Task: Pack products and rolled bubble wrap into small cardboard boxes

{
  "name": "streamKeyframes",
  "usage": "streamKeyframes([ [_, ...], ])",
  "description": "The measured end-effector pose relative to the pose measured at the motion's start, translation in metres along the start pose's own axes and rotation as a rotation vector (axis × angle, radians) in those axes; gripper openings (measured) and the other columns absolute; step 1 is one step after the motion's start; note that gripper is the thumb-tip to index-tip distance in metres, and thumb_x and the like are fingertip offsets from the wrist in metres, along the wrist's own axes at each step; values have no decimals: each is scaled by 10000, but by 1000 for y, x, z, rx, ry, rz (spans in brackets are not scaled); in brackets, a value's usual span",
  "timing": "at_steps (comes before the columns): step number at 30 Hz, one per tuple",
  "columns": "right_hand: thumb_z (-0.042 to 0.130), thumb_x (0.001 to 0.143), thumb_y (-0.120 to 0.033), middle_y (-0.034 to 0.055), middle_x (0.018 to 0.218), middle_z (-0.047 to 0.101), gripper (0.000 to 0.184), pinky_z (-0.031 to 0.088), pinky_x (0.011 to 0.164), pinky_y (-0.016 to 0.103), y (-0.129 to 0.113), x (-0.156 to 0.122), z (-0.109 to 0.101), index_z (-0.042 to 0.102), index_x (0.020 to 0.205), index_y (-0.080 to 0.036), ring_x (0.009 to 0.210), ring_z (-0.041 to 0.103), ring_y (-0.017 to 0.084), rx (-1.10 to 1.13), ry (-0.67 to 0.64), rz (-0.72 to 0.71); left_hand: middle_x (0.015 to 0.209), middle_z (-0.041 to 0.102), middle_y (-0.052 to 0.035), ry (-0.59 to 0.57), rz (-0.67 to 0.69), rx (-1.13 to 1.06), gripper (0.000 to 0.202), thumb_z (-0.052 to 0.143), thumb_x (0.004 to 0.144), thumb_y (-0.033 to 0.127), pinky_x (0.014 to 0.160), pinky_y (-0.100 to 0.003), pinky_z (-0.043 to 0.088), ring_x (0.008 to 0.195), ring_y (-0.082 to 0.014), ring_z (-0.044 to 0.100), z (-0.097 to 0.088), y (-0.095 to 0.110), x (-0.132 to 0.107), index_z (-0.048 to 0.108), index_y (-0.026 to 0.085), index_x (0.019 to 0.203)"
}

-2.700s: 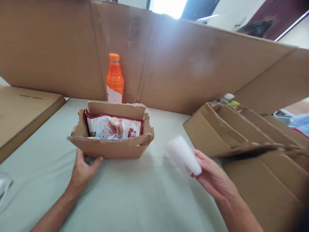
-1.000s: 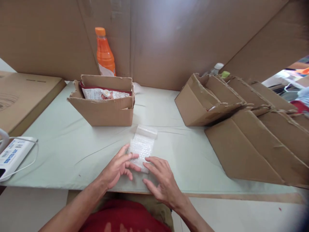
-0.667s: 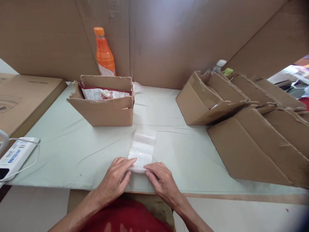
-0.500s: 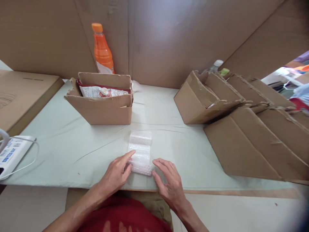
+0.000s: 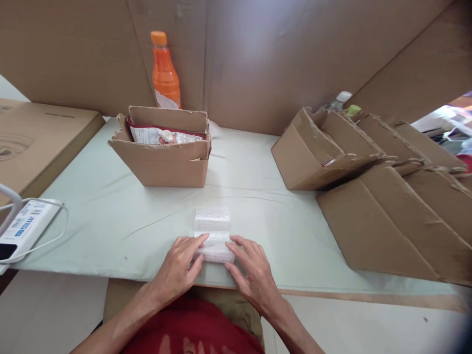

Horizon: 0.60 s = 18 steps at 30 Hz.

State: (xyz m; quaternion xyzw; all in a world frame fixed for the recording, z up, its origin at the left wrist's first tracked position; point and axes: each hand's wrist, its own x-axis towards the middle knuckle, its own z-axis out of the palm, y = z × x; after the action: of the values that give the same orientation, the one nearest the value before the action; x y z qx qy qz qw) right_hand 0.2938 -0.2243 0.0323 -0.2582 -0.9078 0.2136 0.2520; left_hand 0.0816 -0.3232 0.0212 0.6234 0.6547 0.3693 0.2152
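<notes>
The sheet of bubble wrap (image 5: 213, 227) lies flat on the pale green surface (image 5: 103, 216), close to its near edge and right in front of the person. The left grip (image 5: 179, 269) rests on the sheet's near left corner, fingers stretched out and loose, with the fingertips (image 5: 201, 240) touching the plastic. The right grip (image 5: 253, 273) lies the same way at the near right corner, released and unclenched, its fingers laid along that edge. Neither one closes around anything. The near end of the sheet looks thicker and bunched between the two.

Farther back, well apart from the sheet, stands an open cardboard box (image 5: 162, 164) with a red and white snack bag (image 5: 165, 136) upright inside. An orange bottle (image 5: 165, 73) stands just behind the box, against a tall cardboard wall (image 5: 276, 59). To the right lies a heap of torn, flattened boxes (image 5: 376, 206). At the left edge lies a white power strip (image 5: 25, 223), beside a flat carton (image 5: 37, 142).
</notes>
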Motion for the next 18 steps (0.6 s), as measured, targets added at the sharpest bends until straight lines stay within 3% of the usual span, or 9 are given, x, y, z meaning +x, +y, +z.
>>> streamKeyframes([
  [3, 605, 922, -182, 146, 1286, 651, 328, 498, 900, 452, -1, 3, 4, 616, 1248, -205, 1138, 602, 293, -128, -6, -65, 1109, 710, -118, 62, -49, 59, 409, 503, 938, 188, 910, -443, 496, 1009, -273, 642, 6, -8, 18, 595, 189, 1337],
  [6, 575, 922, -125, 118, 1191, 703, 298, 493, 858, 433, 3, 16, 13, 634, 1203, -204, 1065, 625, 278, -167, -63, -117, 1215, 663, -138, 176, -2, 120, 367, 509, 942, 197, 979, -462, 468, 1121, -288, 597, 8, -10, 22, 615, 176, 1293],
  [10, 541, 962, -140, 84, 1056, 753, 258, 502, 807, 398, 8, 25, 13, 650, 1186, -206, 928, 657, 234, -41, -98, -59, 1160, 678, -108, 142, 79, 83, 398, 530, 942, 185, 968, -430, 458, 1081, -257, 600, 3, -3, -2, 566, 207, 1337],
  [13, 554, 982, -209, 47, 1041, 763, 262, 524, 837, 376, 6, 20, 5, 639, 1228, -240, 912, 673, 208, 118, -194, 7, 1022, 700, -82, 90, 15, 28, 434, 506, 947, 169, 876, -391, 476, 950, -233, 618, 0, 3, -17, 529, 212, 1378],
  [18, 583, 963, -279, 133, 1225, 672, 331, 508, 867, 432, -1, 15, 2, 598, 1290, -229, 1060, 634, 276, -51, -20, 10, 1012, 710, -98, 166, -90, 118, 347, 495, 958, 222, 862, -422, 475, 936, -259, 625, 5, -7, 3, 609, 198, 1285],
])
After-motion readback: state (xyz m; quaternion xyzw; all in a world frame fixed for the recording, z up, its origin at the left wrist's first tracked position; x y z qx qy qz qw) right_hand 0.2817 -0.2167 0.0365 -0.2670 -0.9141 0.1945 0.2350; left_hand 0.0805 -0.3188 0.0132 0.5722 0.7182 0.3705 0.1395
